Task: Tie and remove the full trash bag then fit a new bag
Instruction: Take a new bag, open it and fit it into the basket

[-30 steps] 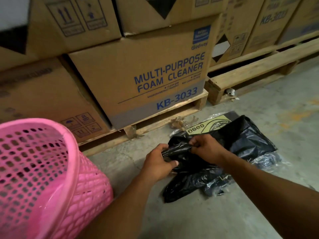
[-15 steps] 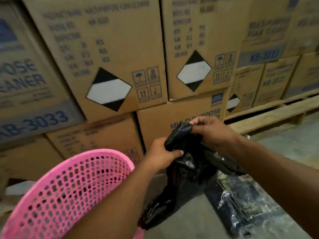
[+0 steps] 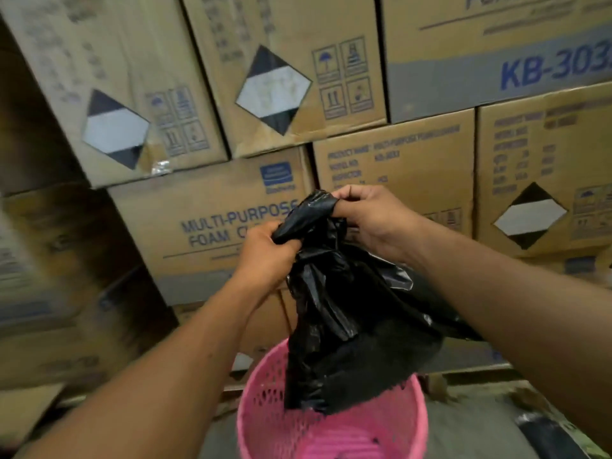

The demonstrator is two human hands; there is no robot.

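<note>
A new black trash bag (image 3: 344, 326) hangs crumpled in the air in front of me. My left hand (image 3: 265, 256) pinches its top edge on the left, and my right hand (image 3: 367, 217) grips the same edge a little higher on the right. The bag's lower end dangles over the mouth of a pink perforated plastic bin (image 3: 265, 422), which stands on the floor below my hands. The bin's inside looks bare and pink where I can see it.
A wall of stacked cardboard cartons (image 3: 397, 94) marked "Multi-Purpose Foam Cleaner KB-3033" rises just behind the bin. A dark plastic packet (image 3: 546, 435) lies on the concrete floor at the lower right.
Both hands lifted the black bag off the floor and carried it left, above the pink bin. My view tilted up and the bin now sits centred below the bag.
</note>
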